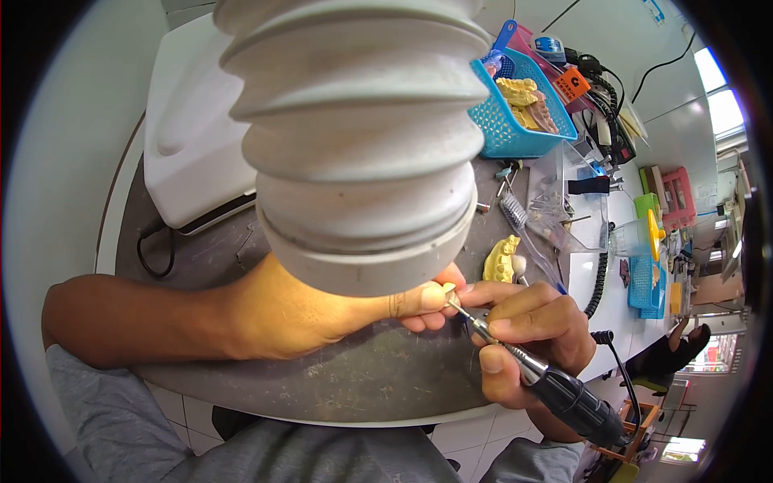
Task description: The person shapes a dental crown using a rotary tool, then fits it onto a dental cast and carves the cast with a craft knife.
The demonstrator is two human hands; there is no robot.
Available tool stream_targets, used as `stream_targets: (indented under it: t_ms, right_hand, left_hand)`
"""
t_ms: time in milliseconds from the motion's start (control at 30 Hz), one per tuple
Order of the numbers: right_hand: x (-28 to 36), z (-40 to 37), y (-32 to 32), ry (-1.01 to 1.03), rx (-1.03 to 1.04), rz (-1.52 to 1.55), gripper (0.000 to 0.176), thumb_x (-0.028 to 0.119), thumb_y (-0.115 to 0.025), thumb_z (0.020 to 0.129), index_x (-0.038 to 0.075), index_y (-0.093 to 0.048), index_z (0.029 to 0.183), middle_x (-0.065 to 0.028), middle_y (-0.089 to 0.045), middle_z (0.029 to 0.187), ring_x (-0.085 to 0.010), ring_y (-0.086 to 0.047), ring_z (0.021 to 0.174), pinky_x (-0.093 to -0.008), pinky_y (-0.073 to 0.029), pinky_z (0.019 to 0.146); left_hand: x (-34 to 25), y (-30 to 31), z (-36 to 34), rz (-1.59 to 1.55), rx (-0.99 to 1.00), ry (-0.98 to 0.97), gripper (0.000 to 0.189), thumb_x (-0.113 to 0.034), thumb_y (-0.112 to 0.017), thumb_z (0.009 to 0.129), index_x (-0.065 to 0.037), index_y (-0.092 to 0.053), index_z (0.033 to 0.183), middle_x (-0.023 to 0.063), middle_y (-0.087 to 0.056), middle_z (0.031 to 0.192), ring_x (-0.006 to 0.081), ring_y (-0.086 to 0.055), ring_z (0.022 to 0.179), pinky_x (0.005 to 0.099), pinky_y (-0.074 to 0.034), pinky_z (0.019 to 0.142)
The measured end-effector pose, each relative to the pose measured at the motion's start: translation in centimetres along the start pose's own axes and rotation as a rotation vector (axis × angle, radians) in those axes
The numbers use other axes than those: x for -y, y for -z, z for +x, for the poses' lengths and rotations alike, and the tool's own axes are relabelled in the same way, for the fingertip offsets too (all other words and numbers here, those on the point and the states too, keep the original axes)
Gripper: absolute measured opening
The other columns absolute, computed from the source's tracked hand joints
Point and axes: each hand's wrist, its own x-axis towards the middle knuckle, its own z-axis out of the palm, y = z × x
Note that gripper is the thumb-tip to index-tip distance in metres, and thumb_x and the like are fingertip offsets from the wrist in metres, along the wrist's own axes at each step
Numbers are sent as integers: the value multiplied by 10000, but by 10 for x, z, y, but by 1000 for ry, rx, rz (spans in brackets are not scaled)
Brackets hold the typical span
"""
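Note:
My left hand [334,318] reaches in from the left, thumb and fingers pinched on a small pale-yellow piece [449,287]; its kind is too small to make out. Wrapped in the fingers of my right hand [543,326] is a black and silver rotary handpiece [555,386]. Its thin bur meets or nearly meets the piece at my left fingertips. Both hands come close together there. Part of my left hand is hidden beneath a ribbed suction hose [362,145]. Just beyond my right hand lies a yellow dental cast [501,260].
A white machine [193,121] stands on the grey worktop [346,390] at left. To the right are a brush [515,216], a clear plastic box [555,189] and a blue basket [523,133] of dental casts. Another person [672,354] sits far right.

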Motion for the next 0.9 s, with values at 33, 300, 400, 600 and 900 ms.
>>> stream_targets:
  t_ms: [33, 300, 400, 600, 900]
  right_hand:
    - [0, 0, 0, -1, -1, 0, 245, 67, -663, 874, -18, -480, 1013, -138, -552, 817, -319, -678, 907, -406, -568, 853]
    - [-4, 5, -4, 55, -132, 9, 213, 9, -758, 747, -39, -595, 876, -156, -672, 779, -367, -733, 829, -358, -601, 664]
    - [-1, 6, -2, 53, -80, -39, 222, 6, -763, 745, -33, -595, 885, -153, -674, 783, -373, -730, 864, -348, -595, 668]
    - [-2, 3, -7, 35, -196, 57, 194, -29, -721, 765, -38, -593, 910, -151, -642, 761, -353, -727, 829, -375, -606, 681]
    - [41, -11, 27, -346, -417, 305, 248, 211, -662, 900, 0, -532, 910, -133, -587, 730, -167, -630, 643, -286, -536, 623]
  left_hand:
    - [-1, -1, 0, 0, 1, 1, 286, -111, -672, 939, 56, -607, 1162, 83, -684, 973, 119, -640, 891, 240, -535, 797]
    - [-6, 1, -1, 203, 32, 13, 180, -67, -595, 971, 28, -562, 1121, 131, -648, 1068, 160, -662, 1008, 274, -564, 873]
    - [-4, 2, -1, 187, 28, -8, 175, -62, -597, 969, 29, -564, 1114, 129, -647, 1069, 163, -663, 1013, 278, -563, 881]
    - [-5, 1, -1, 155, 16, 20, 169, -58, -600, 966, 32, -564, 1104, 130, -648, 1083, 164, -658, 1025, 283, -564, 884]
    - [2, -7, -5, 252, 11, -110, 167, -24, -665, 915, -25, -565, 1048, 74, -632, 1031, 107, -617, 967, 240, -507, 873]
